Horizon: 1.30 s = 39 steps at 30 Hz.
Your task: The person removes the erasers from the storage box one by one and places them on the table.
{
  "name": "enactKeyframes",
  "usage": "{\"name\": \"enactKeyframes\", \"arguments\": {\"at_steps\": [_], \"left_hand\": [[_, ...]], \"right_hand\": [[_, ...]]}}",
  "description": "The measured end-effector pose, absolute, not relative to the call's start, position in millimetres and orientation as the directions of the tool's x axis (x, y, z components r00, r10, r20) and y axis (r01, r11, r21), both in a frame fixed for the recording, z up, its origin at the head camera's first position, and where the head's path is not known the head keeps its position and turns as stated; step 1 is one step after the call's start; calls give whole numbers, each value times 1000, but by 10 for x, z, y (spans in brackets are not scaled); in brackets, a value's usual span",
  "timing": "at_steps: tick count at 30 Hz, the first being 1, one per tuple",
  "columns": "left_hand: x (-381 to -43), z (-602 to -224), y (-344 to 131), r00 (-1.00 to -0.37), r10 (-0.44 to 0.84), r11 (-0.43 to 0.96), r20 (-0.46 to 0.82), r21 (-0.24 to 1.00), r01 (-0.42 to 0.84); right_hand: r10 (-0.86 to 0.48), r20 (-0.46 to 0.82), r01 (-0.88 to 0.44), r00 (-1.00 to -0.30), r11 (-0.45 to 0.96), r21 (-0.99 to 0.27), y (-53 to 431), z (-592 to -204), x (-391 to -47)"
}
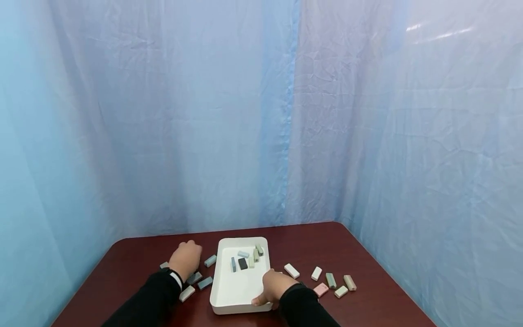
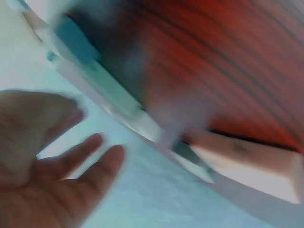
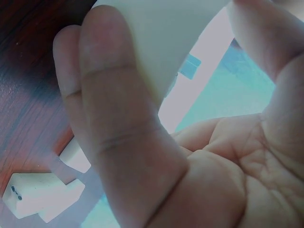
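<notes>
A shallow white rectangular tray [image 1: 233, 290] lies on the table with several small blocks inside, among them a black block [image 1: 243, 263]. My right hand [image 1: 278, 286] grips its near right corner, thumb over the rim and fingers on the outer side. The right wrist view shows those fingers against the tray wall. Left of the tray, my left hand [image 1: 185, 260] is over the loose blocks; its fingers [image 2: 102, 166] look loosely bent and apart, with nothing between them. Nearby lie a grey-blue block [image 1: 210, 260], another grey-blue block [image 1: 205, 283] and a whitish block [image 1: 187, 293].
Right of the tray, several blocks are scattered on the dark red table [image 1: 367, 309], including a white block [image 1: 292, 271], a pink block [image 1: 321, 289] and a green block [image 1: 331, 280]. Light blue curtains [image 1: 229, 113] hang behind and beside the table.
</notes>
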<state>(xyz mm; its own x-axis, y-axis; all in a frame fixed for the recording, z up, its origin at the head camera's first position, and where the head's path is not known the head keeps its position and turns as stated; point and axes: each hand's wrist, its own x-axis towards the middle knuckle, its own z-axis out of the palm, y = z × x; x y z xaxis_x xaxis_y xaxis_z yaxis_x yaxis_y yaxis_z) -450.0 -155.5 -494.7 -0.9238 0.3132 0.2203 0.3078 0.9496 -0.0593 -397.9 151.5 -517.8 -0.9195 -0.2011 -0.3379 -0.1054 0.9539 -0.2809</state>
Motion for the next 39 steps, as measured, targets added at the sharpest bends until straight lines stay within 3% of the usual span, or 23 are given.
{"name": "enactKeyframes", "arguments": {"at_steps": [6, 9, 12, 17, 23, 34, 39], "left_hand": [[-4548, -4877, -1052, -834, 478, 868, 276, -1, 497], [-4528, -4888, -883, -813, 537, 822, 227, 78, 565], [-4523, -4959, -800, -837, 532, 825, 128, 146, 546], [-4580, -5112, -759, -852, 523, 843, 30, 129, 522], [-4569, -5096, -766, -838, 545, 826, 44, 145, 545], [-4310, -4961, -727, -779, 625, 761, 54, 180, 623], [-4263, -4973, -677, -772, 635, 765, 20, 123, 633]], "right_hand": [[-154, -322, -54, -934, 953, -298, 1416, -4769, -3616], [-144, -330, -39, -933, 951, -307, 1393, -4668, -3529], [-147, -347, -38, -926, 953, -301, 1375, -4666, -3530], [-154, -357, -32, -922, 945, -326, 1349, -4693, -3531], [-174, -340, -28, -924, 919, -393, 1327, -4655, -3516], [-153, -346, -26, -926, 938, -345, 1303, -4650, -3544], [-126, -344, -11, -930, 948, -318, 1289, -4666, -3577]]}}
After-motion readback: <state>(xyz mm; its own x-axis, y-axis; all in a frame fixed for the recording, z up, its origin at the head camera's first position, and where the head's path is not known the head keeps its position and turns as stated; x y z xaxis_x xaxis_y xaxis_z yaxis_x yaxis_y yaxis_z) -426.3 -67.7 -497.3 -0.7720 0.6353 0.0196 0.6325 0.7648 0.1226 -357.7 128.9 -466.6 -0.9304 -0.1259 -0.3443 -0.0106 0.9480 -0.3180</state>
